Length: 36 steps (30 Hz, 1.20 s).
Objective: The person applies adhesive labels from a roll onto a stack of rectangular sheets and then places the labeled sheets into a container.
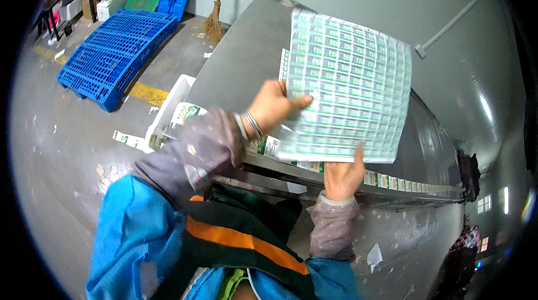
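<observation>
A large sheet (pixel 351 85) printed with a green-and-white grid of small labels is raised above the metal table (pixel 239 56). Motion blurs its print. My left hand (pixel 273 106) grips its left side, thumb across the printed face and fingers hidden behind. At the bottom edge my right hand (pixel 344 178) holds it too, with the thumb in front. Along the table's near edge runs a row of small green-and-white labels (pixel 395 183), partly covered by the sheet and hands. Part of another printed piece (pixel 283 64) shows behind the sheet's left edge.
A white box (pixel 170 104) with printed labels (pixel 187 111) stands left of the table, beside a label strip (pixel 128 139). Blue plastic pallets (pixel 119 50) lie beyond it on the floor. A straw broom (pixel 215 25) leans on the wall. Paper scraps (pixel 375 256) litter the floor.
</observation>
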### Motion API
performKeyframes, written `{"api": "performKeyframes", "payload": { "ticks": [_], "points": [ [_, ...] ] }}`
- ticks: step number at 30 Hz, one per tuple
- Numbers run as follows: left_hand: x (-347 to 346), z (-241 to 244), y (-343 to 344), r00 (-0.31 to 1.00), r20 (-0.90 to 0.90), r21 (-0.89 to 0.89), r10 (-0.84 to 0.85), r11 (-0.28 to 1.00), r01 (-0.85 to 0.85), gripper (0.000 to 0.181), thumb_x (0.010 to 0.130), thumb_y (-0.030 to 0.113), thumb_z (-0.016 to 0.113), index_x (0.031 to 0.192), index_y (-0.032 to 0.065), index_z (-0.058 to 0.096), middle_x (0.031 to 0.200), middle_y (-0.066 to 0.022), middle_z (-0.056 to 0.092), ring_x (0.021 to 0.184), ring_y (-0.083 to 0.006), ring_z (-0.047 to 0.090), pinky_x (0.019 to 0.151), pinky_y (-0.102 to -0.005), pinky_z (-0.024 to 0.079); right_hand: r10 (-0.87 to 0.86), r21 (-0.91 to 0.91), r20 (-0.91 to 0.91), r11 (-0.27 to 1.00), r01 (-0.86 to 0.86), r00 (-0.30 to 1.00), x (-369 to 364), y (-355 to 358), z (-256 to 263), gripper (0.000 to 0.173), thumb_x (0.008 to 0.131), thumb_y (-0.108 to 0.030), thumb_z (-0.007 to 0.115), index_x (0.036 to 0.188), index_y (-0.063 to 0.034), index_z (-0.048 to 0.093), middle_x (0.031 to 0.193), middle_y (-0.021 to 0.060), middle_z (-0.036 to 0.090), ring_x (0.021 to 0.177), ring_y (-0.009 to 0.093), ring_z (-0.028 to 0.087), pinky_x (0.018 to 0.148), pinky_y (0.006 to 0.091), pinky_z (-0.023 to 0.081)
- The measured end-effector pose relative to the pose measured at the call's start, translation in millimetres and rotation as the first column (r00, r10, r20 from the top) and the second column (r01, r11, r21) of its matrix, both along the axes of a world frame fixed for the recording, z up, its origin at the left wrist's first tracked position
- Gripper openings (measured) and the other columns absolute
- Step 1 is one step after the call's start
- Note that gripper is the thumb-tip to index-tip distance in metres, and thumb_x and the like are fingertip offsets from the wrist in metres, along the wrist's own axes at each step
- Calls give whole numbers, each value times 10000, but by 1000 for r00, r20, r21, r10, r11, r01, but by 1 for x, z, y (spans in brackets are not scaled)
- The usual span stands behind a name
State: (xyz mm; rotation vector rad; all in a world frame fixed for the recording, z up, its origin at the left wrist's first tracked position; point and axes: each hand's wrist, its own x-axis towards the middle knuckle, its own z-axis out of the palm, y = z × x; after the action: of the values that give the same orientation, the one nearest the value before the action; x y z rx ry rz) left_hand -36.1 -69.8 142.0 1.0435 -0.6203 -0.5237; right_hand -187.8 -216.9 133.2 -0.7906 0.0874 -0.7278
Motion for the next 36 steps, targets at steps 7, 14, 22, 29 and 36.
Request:
{"api": "performKeyframes", "payload": {
  "ticks": [7,14,22,29,36],
  "points": [
    [73,71,100,766,361,607,-532,758,240,278,778,147,704,996,-14,643,876,-116,690,743,-144,666,710,-287,545,240,-484,-89,838,-252,967,-40,-90,56,830,855,-603,467,1419,-49,215,1279,205,457,1106,305,500,971,437,385],
    [55,84,64,511,335,773,-792,541,331,274,775,144,716,958,-50,652,853,-123,683,786,-176,641,723,-308,511,109,-753,-381,540,-376,918,13,-36,66,634,838,-263,654,1310,49,368,1123,137,580,1012,162,575,820,281,476],
    [48,21,101,887,344,446,-308,885,135,198,764,80,710,935,-5,658,856,-97,685,792,-151,656,727,-273,545,-108,-479,-402,871,-109,909,-48,-44,2,320,789,8,625,1092,62,536,1088,136,598,1012,200,567,882,359,431],
    [-22,-24,70,913,394,252,-108,968,5,170,780,86,713,898,-31,674,787,-52,681,685,-71,590,639,-219,476,-296,-951,-173,298,-81,939,-33,-50,39,553,762,-109,602,1271,-32,397,1186,158,545,1092,247,520,926,385,380],
    [-29,-3,58,915,367,96,-168,985,143,119,813,85,688,835,-24,647,709,-20,627,662,-57,548,595,-207,437,15,-803,-488,384,-456,873,23,27,56,516,741,51,688,1176,-10,416,837,106,671,789,146,635,714,251,482]
  ]
}}
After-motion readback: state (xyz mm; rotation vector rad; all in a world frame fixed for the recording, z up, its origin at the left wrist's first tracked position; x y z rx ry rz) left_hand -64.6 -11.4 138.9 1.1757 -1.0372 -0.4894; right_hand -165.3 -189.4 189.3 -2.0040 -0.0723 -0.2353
